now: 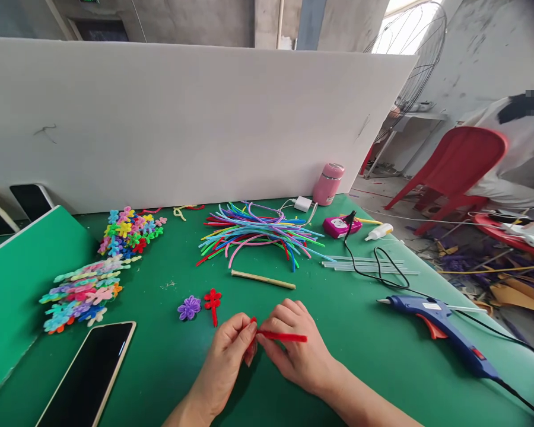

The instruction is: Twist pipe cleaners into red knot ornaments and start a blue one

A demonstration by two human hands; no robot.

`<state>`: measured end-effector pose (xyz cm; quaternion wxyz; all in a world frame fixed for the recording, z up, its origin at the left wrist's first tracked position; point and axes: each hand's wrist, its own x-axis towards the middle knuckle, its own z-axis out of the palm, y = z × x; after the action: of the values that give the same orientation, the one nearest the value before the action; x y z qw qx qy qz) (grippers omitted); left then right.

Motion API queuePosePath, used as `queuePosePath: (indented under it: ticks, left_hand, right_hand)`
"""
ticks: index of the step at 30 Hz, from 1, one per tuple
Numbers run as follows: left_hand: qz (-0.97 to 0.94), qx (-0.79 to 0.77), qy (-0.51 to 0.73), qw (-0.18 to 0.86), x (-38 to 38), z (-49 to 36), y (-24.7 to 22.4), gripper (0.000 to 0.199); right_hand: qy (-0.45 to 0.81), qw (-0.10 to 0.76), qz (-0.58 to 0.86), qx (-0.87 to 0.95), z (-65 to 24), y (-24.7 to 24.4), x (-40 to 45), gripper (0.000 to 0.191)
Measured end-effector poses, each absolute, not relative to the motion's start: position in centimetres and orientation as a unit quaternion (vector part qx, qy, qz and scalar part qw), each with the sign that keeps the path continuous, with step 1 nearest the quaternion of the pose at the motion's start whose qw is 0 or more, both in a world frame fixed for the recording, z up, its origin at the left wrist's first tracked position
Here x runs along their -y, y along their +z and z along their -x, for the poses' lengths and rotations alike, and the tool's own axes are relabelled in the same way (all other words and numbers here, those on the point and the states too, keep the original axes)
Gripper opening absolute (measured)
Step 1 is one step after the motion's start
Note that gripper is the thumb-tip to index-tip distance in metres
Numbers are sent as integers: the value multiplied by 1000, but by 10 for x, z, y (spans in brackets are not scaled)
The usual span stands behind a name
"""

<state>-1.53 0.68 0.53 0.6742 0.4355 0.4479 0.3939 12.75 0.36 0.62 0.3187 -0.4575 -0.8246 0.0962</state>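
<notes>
In the head view, a red fuzzy stem point(287, 337) is pinched between the fingertips of both hands. It is bright red, thin as a cord, with a soft, plush nap and a blunt end. From the pinch, its straight length runs toward three o'clock across the right hand point(298, 350); a small red bit pokes up toward twelve o'clock at the thumb of the left hand point(225, 353). Both grips are narrow, thumb against fingers, closed on the stem; the fingers hide how it bends between them.

At ten o'clock from the hands lie a red fuzzy flower point(212, 300), with looped petals and a straight stalk, and a rounder purple flower point(189, 308). At twelve o'clock sits a slim tan stick point(263, 280), and beyond it a loose, many-coloured bundle of fuzzy stems point(258, 232). At three o'clock lies a blue plastic glue gun point(445, 332) on the smooth green tabletop point(169, 379).
</notes>
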Motion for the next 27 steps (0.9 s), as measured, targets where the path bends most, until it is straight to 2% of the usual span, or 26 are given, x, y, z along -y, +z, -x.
queuePosePath:
  ticks: [5,9,14,18,23,27]
  left_hand:
    - [-475,-450,382,652,-6,16,6,29]
    - [-533,-470,375,595,-6,15,9,30]
    - [-606,-494,367,504,-4,15,10,28]
    - [-650,-490,383,436,-1,15,9,22]
    - [-684,-456,426,378,2,15,9,19]
    - [-642,-480,412,434,-1,16,10,21]
  right_hand:
    - [183,329,463,802,-128,8,-4,21]
    - [323,368,451,746,-128,9,-6,26]
    - [532,411,439,597,-124,8,-9,29]
    - [663,406,433,457,-120,8,-9,34]
    - [724,408,415,371,-118,5,-7,31]
    - [723,415,411,370,-118,1,-7,32]
